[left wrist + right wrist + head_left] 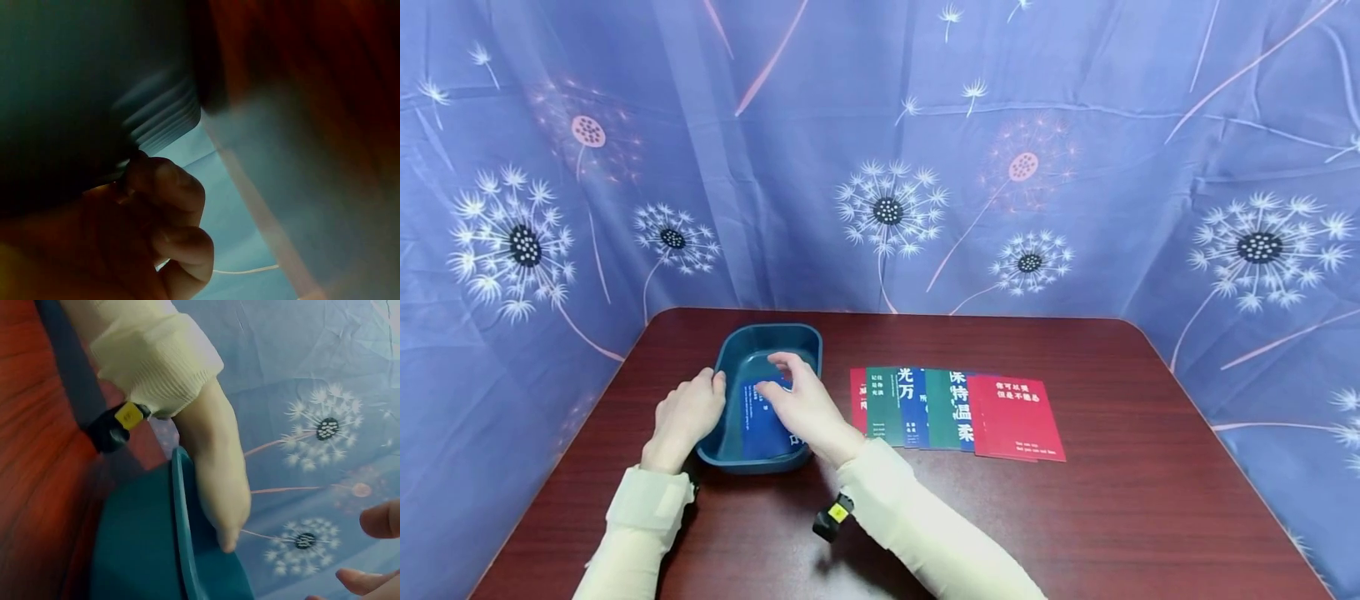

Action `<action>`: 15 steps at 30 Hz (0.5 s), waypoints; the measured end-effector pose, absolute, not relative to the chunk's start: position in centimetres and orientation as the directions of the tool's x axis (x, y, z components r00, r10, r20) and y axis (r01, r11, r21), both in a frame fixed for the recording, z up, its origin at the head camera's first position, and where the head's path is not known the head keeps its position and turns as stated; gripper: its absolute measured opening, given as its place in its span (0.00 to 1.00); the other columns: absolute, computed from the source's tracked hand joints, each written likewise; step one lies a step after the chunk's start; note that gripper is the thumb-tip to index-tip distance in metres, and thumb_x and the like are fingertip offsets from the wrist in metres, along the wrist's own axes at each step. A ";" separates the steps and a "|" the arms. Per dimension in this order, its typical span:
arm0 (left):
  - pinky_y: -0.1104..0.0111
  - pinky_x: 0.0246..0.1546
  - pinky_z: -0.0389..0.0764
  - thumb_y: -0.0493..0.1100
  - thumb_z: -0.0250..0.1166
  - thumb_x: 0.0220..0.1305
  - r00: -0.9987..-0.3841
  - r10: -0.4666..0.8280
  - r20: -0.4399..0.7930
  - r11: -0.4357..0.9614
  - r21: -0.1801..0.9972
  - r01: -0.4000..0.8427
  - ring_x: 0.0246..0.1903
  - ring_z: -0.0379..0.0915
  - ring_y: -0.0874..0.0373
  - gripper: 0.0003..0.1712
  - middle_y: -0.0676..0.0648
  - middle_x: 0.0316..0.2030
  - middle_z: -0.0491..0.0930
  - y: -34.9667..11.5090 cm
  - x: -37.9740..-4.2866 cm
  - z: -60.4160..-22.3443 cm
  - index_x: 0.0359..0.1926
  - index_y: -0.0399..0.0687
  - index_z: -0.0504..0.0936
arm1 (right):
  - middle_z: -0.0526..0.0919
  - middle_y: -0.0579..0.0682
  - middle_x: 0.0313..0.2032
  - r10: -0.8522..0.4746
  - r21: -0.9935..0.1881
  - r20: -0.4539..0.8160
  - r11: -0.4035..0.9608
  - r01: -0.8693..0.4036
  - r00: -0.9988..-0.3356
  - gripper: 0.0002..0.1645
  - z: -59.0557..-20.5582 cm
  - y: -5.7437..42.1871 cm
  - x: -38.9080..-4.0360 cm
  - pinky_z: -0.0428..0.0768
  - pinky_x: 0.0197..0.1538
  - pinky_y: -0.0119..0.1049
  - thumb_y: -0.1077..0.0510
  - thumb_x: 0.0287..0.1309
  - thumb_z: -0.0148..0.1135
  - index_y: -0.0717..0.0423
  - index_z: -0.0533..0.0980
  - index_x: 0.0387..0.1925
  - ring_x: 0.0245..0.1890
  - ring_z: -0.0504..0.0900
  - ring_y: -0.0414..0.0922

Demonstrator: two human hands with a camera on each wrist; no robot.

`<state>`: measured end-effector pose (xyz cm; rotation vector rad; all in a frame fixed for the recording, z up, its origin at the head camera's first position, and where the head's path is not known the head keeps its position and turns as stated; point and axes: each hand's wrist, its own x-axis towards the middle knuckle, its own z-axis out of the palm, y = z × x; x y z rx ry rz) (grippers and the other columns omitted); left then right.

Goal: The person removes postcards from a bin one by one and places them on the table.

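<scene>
A dark teal plastic tub stands on the left part of the table. Blue printed cards or a single blue card lie inside it; I cannot tell how many. My left hand grips the tub's left rim, and in the left wrist view its curled fingers show against the outer wall. Over the tub's right side hovers my right hand, thumb and fingers spread apart above the blue card, with nothing visibly held. In the right wrist view its fingertips appear at the lower right.
Right of the tub, a row of overlapping printed cards lies on the table: a red card on top at the right end, then green, blue and red ones leftward. A blue dandelion-patterned curtain hangs around the reddish-brown table.
</scene>
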<state>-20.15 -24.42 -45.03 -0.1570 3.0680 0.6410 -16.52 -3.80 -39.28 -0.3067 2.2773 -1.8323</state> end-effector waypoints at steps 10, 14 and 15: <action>0.41 0.37 0.72 0.54 0.38 0.77 -0.996 -0.088 -0.030 0.912 0.401 -0.092 0.41 0.74 0.31 0.28 0.26 0.45 0.76 -24.6 -19.9 -45.0 0.56 0.35 0.71 | 0.64 0.55 0.65 -0.099 -0.959 -0.221 0.201 0.198 -0.970 0.32 -41.6 -7.7 -18.6 0.67 0.60 0.54 0.54 0.61 0.60 0.54 0.65 0.66 0.56 0.68 0.53; 0.41 0.37 0.72 0.54 0.38 0.77 -0.996 -0.088 -0.026 0.912 0.400 -0.091 0.42 0.74 0.31 0.28 0.26 0.45 0.76 -24.4 -19.9 -44.9 0.56 0.35 0.71 | 0.63 0.59 0.66 -0.041 -0.951 -0.267 0.172 0.257 -0.963 0.37 -42.7 -8.0 -19.3 0.64 0.63 0.55 0.57 0.60 0.59 0.60 0.60 0.69 0.59 0.65 0.56; 0.40 0.38 0.72 0.54 0.38 0.77 -0.996 -0.089 -0.025 0.913 0.398 -0.091 0.42 0.74 0.30 0.28 0.26 0.46 0.76 -24.4 -19.9 -44.8 0.57 0.35 0.71 | 0.62 0.59 0.66 -0.031 -0.950 -0.276 0.164 0.267 -0.961 0.38 -42.9 -8.0 -19.5 0.63 0.62 0.56 0.57 0.59 0.60 0.60 0.60 0.70 0.60 0.65 0.56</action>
